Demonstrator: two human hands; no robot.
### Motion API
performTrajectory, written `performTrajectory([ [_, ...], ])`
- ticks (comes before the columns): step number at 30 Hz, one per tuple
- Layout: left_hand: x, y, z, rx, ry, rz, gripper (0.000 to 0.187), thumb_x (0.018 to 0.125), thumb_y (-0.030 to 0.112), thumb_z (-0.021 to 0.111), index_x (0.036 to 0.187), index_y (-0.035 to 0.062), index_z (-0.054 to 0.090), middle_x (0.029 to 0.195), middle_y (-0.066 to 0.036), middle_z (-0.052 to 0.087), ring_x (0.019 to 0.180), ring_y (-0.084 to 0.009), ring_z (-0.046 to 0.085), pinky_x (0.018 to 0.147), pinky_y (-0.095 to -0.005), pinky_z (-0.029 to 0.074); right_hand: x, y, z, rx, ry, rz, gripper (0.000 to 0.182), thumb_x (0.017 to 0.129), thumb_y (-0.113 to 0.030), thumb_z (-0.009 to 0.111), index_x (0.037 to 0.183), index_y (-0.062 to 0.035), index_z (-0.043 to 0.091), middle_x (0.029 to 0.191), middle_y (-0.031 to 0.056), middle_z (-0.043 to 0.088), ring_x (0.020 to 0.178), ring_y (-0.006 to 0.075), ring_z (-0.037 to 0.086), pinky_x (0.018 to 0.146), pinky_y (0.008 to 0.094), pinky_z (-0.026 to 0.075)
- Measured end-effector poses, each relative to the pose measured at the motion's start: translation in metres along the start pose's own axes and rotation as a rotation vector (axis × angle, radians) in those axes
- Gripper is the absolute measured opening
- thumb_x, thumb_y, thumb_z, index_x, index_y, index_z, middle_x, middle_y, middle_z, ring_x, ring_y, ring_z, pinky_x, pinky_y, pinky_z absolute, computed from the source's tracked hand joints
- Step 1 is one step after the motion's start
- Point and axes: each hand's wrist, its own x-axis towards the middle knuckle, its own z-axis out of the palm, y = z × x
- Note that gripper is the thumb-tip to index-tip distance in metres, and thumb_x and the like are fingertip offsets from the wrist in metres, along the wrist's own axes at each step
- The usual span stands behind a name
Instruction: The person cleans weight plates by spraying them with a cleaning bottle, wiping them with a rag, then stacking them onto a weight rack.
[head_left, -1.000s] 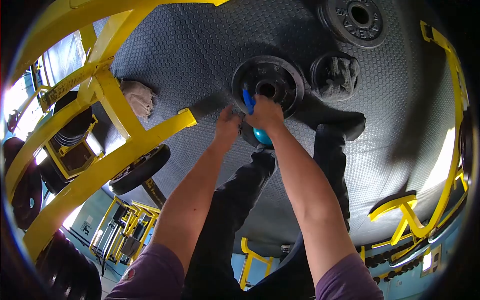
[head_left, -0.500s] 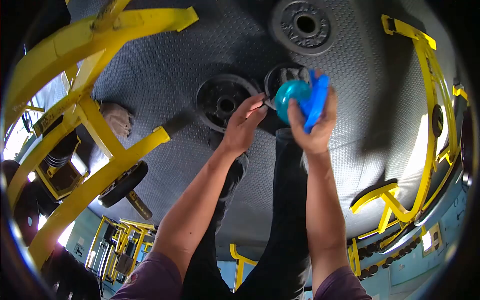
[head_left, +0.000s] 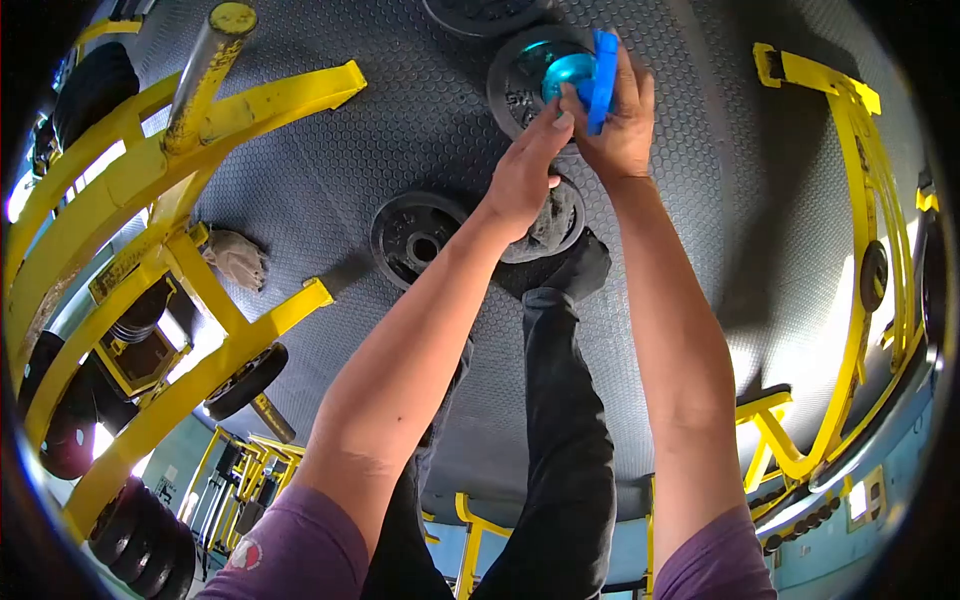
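My right hand [head_left: 622, 125] is closed around a blue flat-edged part [head_left: 603, 82] joined to a rounded teal, see-through object [head_left: 568, 76]. Both are over a dark weight plate [head_left: 507, 98] with raised lettering. My left hand [head_left: 522, 182] reaches up beside it, its fingers bent together near the teal object; anything within them is hidden. Below that hand, a grey cloth [head_left: 549, 226] lies on a smaller round plate [head_left: 573, 226]. Another dark plate [head_left: 393, 242] lies flat to the left.
Part of a further plate [head_left: 485, 14] shows at the top edge. Yellow machine frames stand at left [head_left: 215, 285] and right [head_left: 850, 200]. A brown cloth [head_left: 236, 260] is on the black textured floor [head_left: 330, 190]. My shoe [head_left: 583, 268] is beside the smaller plate.
Both hands have moved upward and farther away, over the lettered plate, with the blue and teal object. The view has shifted, so the plates appear lower and more to the left.
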Motion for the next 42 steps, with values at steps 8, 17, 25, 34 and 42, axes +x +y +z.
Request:
performTrajectory([
  [8,0.009,-0.007,-0.016,0.085,0.001,-0.027,0.070,0.097,0.054,0.046,0.152,0.0124,0.035,0.149,-0.011,0.043,0.133,-0.0306,0.042,0.103,-0.0485,0.040,-0.007,0.009,-0.010,-0.131,-0.077,-0.032,0.088,0.071,-0.035,0.083,0.146,-0.0136,0.043,0.133,0.0183,0.050,0.120,0.0380,0.050,0.102,0.0486,0.042],
  [17,0.003,0.001,-0.015,0.024,-0.021,0.161,0.071,0.092,0.039,0.060,0.150,0.0056,0.035,0.131,-0.010,0.054,0.122,-0.0196,0.049,0.101,-0.0379,0.040,-0.027,0.005,0.007,0.124,-0.208,0.343,0.080,0.071,-0.028,0.082,0.142,-0.0127,0.048,0.131,0.0219,0.053,0.119,0.0408,0.054,0.099,0.0450,0.048],
  [25,0.020,-0.026,-0.035,0.434,-0.032,0.361,0.072,0.090,0.037,0.064,0.150,0.0054,0.039,0.112,-0.007,0.063,0.106,-0.0142,0.058,0.093,-0.0292,0.044,-0.031,0.023,0.012,0.214,-0.269,0.345,0.079,0.078,-0.032,0.077,0.148,-0.0161,0.042,0.134,0.0223,0.054,0.125,0.0376,0.054,0.102,0.0431,0.047],
  [34,-0.021,-0.022,-0.064,0.157,0.123,0.196,0.067,0.090,0.033,0.064,0.147,0.0060,0.042,0.122,-0.009,0.061,0.113,-0.0152,0.055,0.093,-0.0316,0.042,-0.078,-0.022,-0.026,-0.061,-0.084,0.618,0.047,0.077,-0.020,0.073,0.116,0.0026,0.059,0.107,0.0182,0.063,0.101,0.0327,0.060,0.091,0.0376,0.047],
  [42,-0.099,-0.199,-0.242,0.120,0.755,-0.401,0.063,0.085,0.039,0.064,0.142,0.0206,0.045,0.129,-0.003,0.054,0.112,-0.0201,0.051,0.094,-0.0414,0.041,-0.199,-0.061,0.034,-0.508,-0.626,0.481,0.079,0.074,-0.036,0.080,0.142,-0.0193,0.043,0.139,0.0176,0.042,0.128,0.0412,0.041,0.106,0.0490,0.039],
])
